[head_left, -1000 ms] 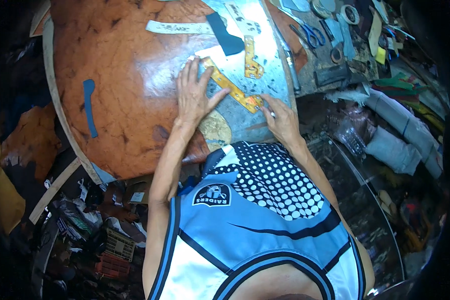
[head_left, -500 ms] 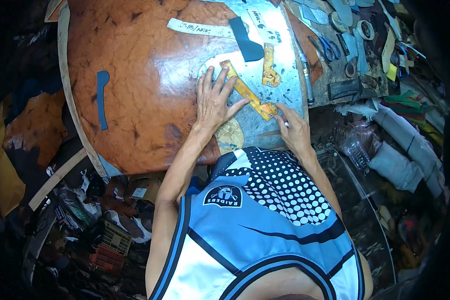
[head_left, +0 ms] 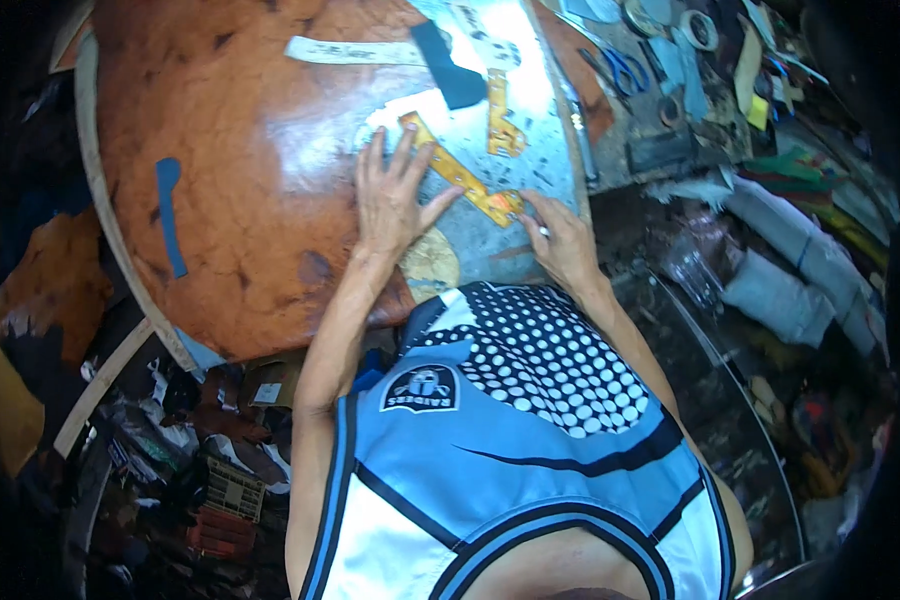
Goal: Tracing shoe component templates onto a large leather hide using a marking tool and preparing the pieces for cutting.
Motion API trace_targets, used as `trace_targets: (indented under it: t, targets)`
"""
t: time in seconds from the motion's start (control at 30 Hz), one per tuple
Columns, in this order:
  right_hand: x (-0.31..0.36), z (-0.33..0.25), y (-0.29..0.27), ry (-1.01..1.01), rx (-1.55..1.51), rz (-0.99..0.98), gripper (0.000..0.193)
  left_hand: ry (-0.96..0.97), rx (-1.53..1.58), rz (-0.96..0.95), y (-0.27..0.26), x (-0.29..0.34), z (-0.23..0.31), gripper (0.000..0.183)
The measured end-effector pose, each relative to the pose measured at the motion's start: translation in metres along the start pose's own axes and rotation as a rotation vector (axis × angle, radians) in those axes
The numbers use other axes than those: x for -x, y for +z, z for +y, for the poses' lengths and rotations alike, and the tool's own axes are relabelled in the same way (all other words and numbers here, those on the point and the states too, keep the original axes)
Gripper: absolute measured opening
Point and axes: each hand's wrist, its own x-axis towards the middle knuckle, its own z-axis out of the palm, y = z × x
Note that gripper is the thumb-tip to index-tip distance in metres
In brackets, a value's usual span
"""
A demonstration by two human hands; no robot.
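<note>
The left hand (head_left: 395,200) is pressing flat, fingers spread, on the yellow strip (head_left: 460,180); the right hand (head_left: 560,235) is pinching its near end. Firm, even pressure should stop it slipping on the leather (head_left: 250,180).

the left hand (head_left: 395,200) is lying flat, fingers spread, pressing on a long yellow strip (head_left: 457,170) over a pale sheet (head_left: 530,150) on the brown leather hide (head_left: 240,180). the right hand (head_left: 560,235) is pinching the strip's near end. blue scissors (head_left: 625,72) are lying on the cluttered bench (head_left: 670,130) beyond.
</note>
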Motion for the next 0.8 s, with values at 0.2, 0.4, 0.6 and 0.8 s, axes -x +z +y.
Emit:
trace_targets:
  t: [0.2, 0.4, 0.6, 0.8]
  targets:
    - [-0.0040, 0.0020, 0.0023, -0.023, -0.057, -0.017, 0.033, 0.007, -0.023, -0.004, -0.0008, -0.0012, -0.0013, 0.064]
    - [-0.0024, 0.0046, 0.0040, -0.039, -0.045, 0.032, 0.035, 0.016, -0.020, 0.002, 0.0032, 0.0000, -0.0011, 0.065]
    - [-0.0035, 0.0041, 0.0019, -0.041, -0.017, -0.017, 0.034, 0.019, -0.023, 0.003, 0.0034, 0.0003, -0.0022, 0.066]
    - [-0.0024, 0.0037, 0.0032, -0.052, -0.031, -0.006, 0.034, 0.006, -0.023, -0.008, -0.0008, 0.0036, 0.0009, 0.065]
